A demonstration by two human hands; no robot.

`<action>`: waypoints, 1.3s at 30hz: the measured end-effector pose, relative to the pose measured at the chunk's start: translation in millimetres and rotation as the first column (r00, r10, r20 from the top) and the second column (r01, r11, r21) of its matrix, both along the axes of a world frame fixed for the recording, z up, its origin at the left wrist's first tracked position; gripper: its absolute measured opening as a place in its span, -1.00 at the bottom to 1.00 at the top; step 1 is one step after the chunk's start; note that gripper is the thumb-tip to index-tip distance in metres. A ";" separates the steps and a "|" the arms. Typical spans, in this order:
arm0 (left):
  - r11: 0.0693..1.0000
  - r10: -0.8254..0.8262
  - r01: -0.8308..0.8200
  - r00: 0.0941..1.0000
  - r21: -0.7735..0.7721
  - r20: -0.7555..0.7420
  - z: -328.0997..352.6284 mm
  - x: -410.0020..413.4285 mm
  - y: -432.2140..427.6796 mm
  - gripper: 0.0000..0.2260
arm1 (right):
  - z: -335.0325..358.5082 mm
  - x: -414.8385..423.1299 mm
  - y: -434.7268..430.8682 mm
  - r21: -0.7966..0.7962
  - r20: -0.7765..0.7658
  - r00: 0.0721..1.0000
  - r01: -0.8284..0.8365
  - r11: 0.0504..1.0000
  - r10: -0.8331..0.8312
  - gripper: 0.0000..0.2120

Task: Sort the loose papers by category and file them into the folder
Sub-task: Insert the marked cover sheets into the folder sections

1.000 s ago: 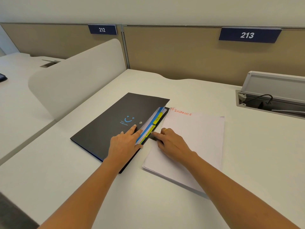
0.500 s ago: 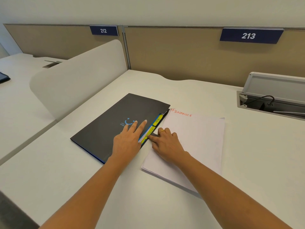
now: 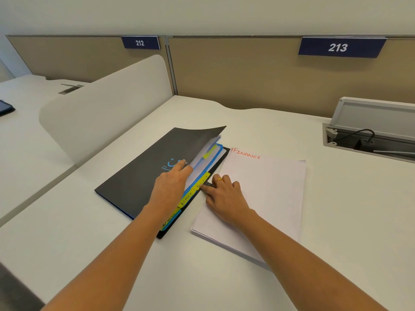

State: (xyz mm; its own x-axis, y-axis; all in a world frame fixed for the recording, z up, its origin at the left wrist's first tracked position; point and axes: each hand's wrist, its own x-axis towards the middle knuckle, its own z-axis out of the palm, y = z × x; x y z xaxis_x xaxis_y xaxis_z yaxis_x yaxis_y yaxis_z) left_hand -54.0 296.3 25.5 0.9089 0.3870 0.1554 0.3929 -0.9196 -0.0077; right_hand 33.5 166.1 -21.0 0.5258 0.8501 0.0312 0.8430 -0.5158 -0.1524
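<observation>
Folder (image 3: 139, 180): dark grey, blue emblem on the front, lying skewed on the surface. Its front cover is raised and bowed along the right edge, exposing white sheets and blue dividers (image 3: 197, 176) that carry yellow tabs (image 3: 203, 181) with handwritten labels. Stack of papers (image 3: 274, 194): white, squared, lying flat just right of the folder, left edge against the folder's back cover. Top sheet headed "FINANCE" in red.

Bare desk (image 3: 258, 122) stretches beyond folder (image 3: 139, 176) and paper stack (image 3: 269, 187); curved divider (image 3: 107, 113) blocks the left, raised cable box (image 3: 370, 135) the right.
</observation>
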 end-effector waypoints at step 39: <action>0.987 -0.017 0.032 0.995 -0.156 0.097 18.2 -10.1 4.3 -0.60 | 0.0 -0.9 2.6 0.001 -0.087 0.994 -0.061 0.998 0.060 -0.60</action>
State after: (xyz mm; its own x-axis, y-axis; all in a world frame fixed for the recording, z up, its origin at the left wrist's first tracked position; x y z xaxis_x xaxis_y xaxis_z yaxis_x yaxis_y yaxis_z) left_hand -64.1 300.6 43.7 0.9023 0.3914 0.1808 0.3623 -0.9157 0.1742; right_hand 32.7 168.6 -21.0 0.4740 0.8804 -0.0137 0.8564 -0.4646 -0.2254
